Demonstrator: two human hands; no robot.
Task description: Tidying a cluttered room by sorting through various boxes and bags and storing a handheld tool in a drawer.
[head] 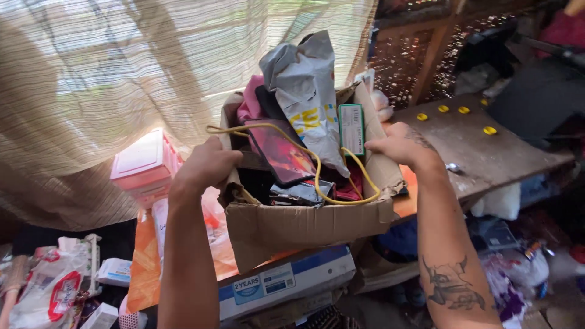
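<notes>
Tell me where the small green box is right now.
In the head view, the green box stands upright at the cardboard box's right side, between the grey bag and the right hand.

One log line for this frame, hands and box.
left hand: grips left wall of cardboard box | right hand: grips right wall | box: full, yellow cable looped on top

- One head-worn view, looking forward and slightly down — close over both forearms.
- Cardboard box (304, 225) fills the centre; curtain (109, 79) upper left — near.
</notes>
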